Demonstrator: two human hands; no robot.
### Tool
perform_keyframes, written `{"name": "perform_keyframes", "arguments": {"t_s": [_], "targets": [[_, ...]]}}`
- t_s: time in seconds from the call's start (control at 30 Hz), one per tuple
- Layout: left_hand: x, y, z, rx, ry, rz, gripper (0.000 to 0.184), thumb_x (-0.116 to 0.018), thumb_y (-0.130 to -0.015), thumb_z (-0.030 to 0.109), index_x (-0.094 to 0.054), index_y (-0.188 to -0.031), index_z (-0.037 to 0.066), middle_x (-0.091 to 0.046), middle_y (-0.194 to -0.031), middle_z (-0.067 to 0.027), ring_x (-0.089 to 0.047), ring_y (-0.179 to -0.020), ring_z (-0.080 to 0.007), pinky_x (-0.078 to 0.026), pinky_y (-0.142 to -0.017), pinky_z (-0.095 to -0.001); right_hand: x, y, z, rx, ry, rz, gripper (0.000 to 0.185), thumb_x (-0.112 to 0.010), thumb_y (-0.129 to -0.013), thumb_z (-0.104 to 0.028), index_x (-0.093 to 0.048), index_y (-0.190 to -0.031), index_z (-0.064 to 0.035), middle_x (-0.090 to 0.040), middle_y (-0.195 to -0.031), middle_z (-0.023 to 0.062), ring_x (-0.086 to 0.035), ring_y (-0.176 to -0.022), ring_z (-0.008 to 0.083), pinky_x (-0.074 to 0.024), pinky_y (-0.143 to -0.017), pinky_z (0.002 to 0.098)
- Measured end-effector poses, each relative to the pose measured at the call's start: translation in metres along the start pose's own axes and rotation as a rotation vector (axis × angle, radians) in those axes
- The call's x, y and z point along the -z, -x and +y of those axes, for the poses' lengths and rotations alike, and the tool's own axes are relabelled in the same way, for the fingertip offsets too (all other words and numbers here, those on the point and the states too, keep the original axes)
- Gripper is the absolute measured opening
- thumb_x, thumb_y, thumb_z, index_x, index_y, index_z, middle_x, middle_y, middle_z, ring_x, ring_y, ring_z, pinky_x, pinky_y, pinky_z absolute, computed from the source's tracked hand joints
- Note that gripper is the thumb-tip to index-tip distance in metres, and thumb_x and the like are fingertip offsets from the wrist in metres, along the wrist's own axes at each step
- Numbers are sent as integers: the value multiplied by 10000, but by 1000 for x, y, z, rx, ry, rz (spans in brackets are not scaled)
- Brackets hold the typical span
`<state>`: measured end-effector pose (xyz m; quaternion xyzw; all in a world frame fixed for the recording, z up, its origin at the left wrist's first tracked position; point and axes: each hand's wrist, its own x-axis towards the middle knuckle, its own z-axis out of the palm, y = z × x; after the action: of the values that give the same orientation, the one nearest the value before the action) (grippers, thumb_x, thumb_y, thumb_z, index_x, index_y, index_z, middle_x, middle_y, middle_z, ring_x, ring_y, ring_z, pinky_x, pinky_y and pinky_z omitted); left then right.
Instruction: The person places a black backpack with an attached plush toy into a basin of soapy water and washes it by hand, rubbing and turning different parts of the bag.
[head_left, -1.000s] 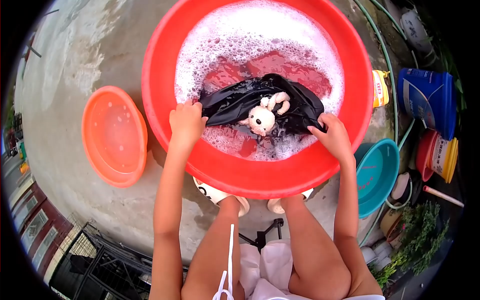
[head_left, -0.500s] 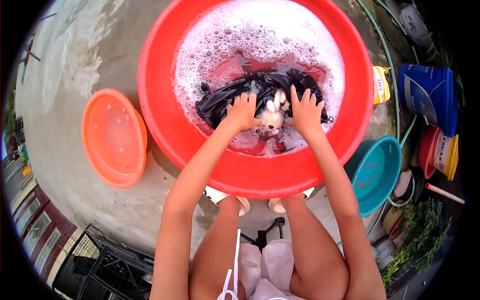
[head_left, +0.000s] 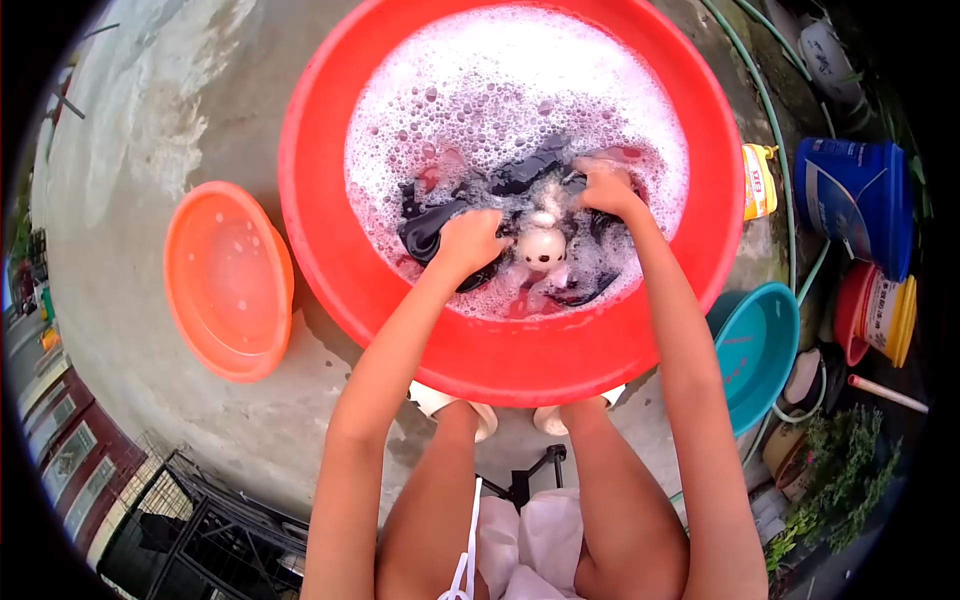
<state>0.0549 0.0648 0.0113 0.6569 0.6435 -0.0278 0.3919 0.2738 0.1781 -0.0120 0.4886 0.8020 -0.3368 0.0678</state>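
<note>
Two-handed, reaches down into bubbly white suds (head_left: 520, 70) inside a large, round, red plastic tub (head_left: 520, 358), both arms stretched over the near rim. Rests the left hand (head_left: 470, 240) on shiny, wet black cloth (head_left: 425, 230), fingers bent downward and tips lost in folds and foam; cannot tell whether gripping. Sets the right hand (head_left: 605, 188) farther forward, on the other side of the same cloth, thumb and forefinger apart, remaining fingers partly hidden; cannot tell there either whether closed on fabric. Between both sets of fingers, just right of the left thumb and nearer than the right fingertips: a cream plush animal toy (head_left: 541, 250) with dark spots on a round head, amid foam and cloth. Well left of the left fingers: a round orange plastic basin (head_left: 172, 275). Well right of the right fingers, outside the tub: a yellow-and-white packet (head_left: 758, 180), then a tall blue plastic bucket (head_left: 860, 205); nearer than those fingers, same side, a round teal plastic basin (head_left: 765, 340)
</note>
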Motion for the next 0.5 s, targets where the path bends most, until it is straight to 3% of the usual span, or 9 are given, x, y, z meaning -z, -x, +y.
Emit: {"name": "perform_keyframes", "arguments": {"t_s": [0.03,0.1,0.17,0.2,0.23,0.3,0.37,0.43,0.5], "targets": [[8,-4,-7,81,91,-62,419,-697,-687,307,-518,-899,-7,-606,-839,-203,-583,-847,-343,-459,-725,-423,4,-1,6,58,-254,19,476,-684,-589,-251,-597,-1012,-49,-601,-962,168,-560,-931,287,-431,-817,354],[16,-7,-18,79,245,36,416,-728,-661,250,-552,-924,-20,-607,-913,-213,-588,-874,-331,-450,-766,-376,8,2,16,-38,-596,-37,425,-661,-707,-314,-597,-975,10,-608,-960,143,-560,-895,203,-420,-811,294],[19,-7,-28,-4,437,95,453,-734,-642,288,-547,-904,-30,-597,-930,-231,-574,-911,-353,-448,-783,-399,31,17,1,-222,-438,-43,480,-665,-713,-368,-595,-1003,9,-616,-967,159,-580,-907,238,-428,-821,318],[23,-8,-32,-1,495,84,475,-733,-632,268,-550,-935,-47,-613,-878,-213,-598,-870,-333,-456,-773,-376,21,22,5,-168,-300,84,486,-665,-712,-379,-598,-996,10,-622,-945,165,-590,-896,261,-436,-811,333],[37,-4,-26,51,530,46,422,-729,-633,201,-564,-930,-48,-624,-825,-178,-615,-793,-270,-462,-735,-347,11,27,10,-115,-160,210,492,-665,-712,-390,-600,-990,11,-628,-922,171,-600,-885,283,-444,-802,349],[50,-3,-24,61,769,69,318,-719,-625,119,-571,-859,-38,-615,-779,-127,-591,-736,-189,-457,-691,-310,22,34,0,-169,-80,103,441,-671,-711,-370,-612,-915,16,-629,-830,178,-604,-812,313,-458,-733,377],[66,0,-20,51,959,107,201,-658,-624,-10,-561,-800,-4,-580,-730,-37,-549,-683,-119,-442,-649,-271,26,34,1,-211,-300,80,367,-676,-722,-329,-617,-827,17,-626,-723,148,-612,-693,253,-456,-651,347],[80,2,-18,62,1175,193,200,-622,-627,-59,-553,-803,9,-577,-737,-26,-544,-684,-119,-438,-658,-261,33,38,-1,-232,-523,198,302,-684,-729,-282,-601,-725,8,-578,-595,76,-544,-554,147,-419,-550,299],[94,0,-21,78,1283,259,197,-597,-631,-89,-525,-755,45,-561,-715,-19,-529,-671,-114,-434,-652,-249,56,41,-13,-274,-626,236,291,-708,-721,-254,-557,-637,-21,-486,-552,-25,-428,-528,50,-347,-482,237]]}}
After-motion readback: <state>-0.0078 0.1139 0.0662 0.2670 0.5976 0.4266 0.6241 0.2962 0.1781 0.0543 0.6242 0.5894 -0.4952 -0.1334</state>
